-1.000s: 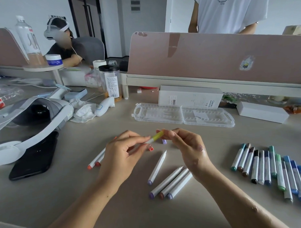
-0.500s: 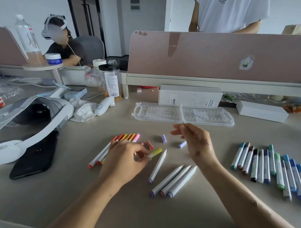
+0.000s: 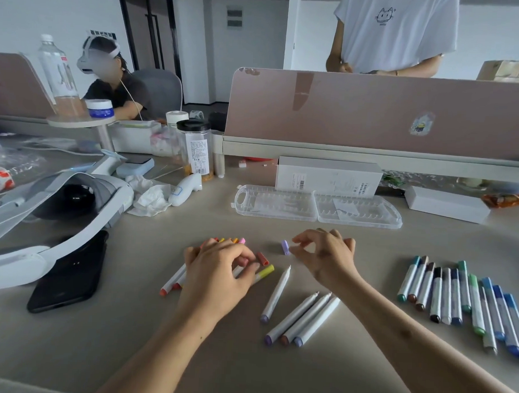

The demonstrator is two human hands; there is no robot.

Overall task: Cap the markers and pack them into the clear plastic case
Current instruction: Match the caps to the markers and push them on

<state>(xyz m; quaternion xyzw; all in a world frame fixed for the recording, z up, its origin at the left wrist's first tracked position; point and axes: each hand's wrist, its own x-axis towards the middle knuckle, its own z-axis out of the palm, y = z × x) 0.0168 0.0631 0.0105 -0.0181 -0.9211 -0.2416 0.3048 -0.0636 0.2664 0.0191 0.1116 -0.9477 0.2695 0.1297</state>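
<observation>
- So far nothing is packed: the clear plastic case [image 3: 317,202] lies open, holding no markers, at the far centre of the surface [image 3: 79,343].
- Four uncapped white markers [image 3: 304,318] lie near, and a loose lilac cap [image 3: 285,247] waits beyond them.
- The left grip [image 3: 217,271] clasps the yellow-capped white marker [image 3: 264,270], now lowered from mid-air to the surface.
- The right grip [image 3: 324,254] has let go of it and curls beside the lilac cap; I cannot tell whether it pinches anything.

Clear case [image 3: 316,205] lies open at the back; four uncapped markers [image 3: 307,317] in front, capped row [image 3: 456,297] right
</observation>
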